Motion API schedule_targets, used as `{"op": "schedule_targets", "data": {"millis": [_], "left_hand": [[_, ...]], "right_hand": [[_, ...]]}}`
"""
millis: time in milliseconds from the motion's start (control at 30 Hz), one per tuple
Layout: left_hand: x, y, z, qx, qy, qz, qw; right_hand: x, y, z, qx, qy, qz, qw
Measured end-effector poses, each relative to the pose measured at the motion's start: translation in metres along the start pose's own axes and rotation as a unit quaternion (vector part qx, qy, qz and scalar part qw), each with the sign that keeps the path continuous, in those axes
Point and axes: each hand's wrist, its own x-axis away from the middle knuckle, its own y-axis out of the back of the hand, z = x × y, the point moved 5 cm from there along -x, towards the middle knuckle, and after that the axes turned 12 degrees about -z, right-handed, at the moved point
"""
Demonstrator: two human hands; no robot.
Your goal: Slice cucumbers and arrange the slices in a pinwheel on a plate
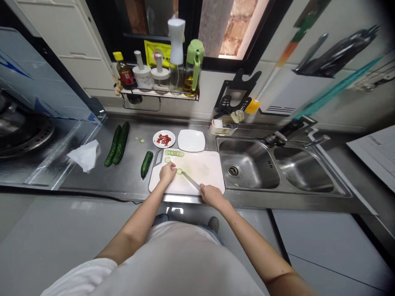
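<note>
My right hand (212,195) is closed around the handle of a kitchen knife (191,181), whose blade points left across the white cutting board (212,174). At the blade's tip lies a pale green cucumber slice (179,171). My left hand (167,173) is over the left part of the board, fingers drawn together beside that slice; anything between them is too small to make out. Farther back on the board, several cucumber slices (174,153) overlap in a row, with another slice (167,160) just in front of them.
Left of the board lies a cucumber piece (146,164), then two whole cucumbers (121,144) and a crumpled white tissue (85,155). Behind it stand a plate of chopped red pieces (156,142) and a white plate (191,140). A double sink (251,164) is at right.
</note>
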Motion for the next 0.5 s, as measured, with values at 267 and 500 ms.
{"op": "schedule_targets", "data": {"millis": [267,500], "left_hand": [[-0.002,0.004,-0.003,-0.013,0.015,0.017,1.000],[-0.002,0.004,-0.003,-0.017,0.014,0.018,1.000]], "right_hand": [[-0.010,0.007,-0.003,0.000,0.020,0.014,1.000],[-0.021,0.008,0.000,-0.004,0.033,0.008,0.999]]}}
